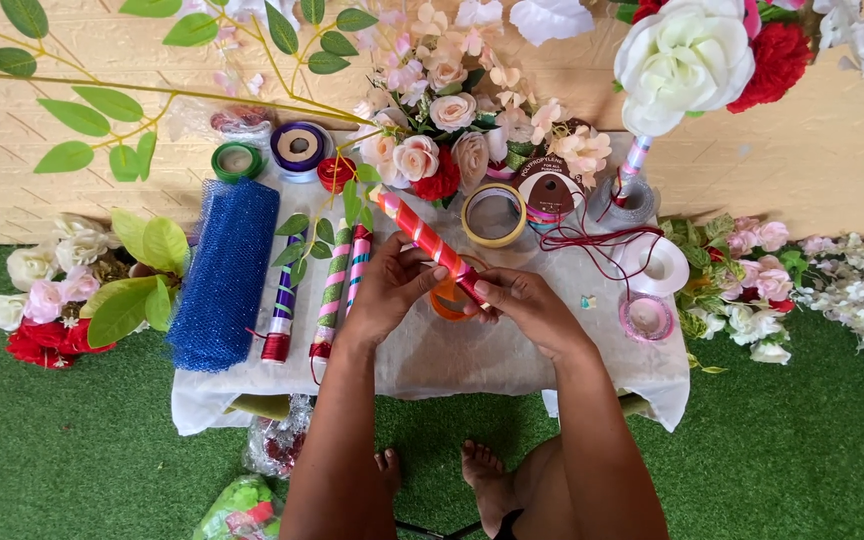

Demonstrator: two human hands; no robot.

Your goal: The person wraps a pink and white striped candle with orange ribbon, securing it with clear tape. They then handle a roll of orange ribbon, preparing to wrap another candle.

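Observation:
My left hand and my right hand both grip a long stick wrapped in red and pink ribbon, held slanted over a small white-covered table. The stick's far end points up-left toward a bunch of pink, cream and red artificial flowers. Beneath my hands lies an orange ribbon roll, partly hidden. My bare feet show below the table's front edge.
On the table lie a blue mesh roll, three ribbon-wrapped sticks, several tape and ribbon rolls, and loose red cord. Artificial flowers and leaves lie on the green turf at both sides. Large white and red blooms hang top right.

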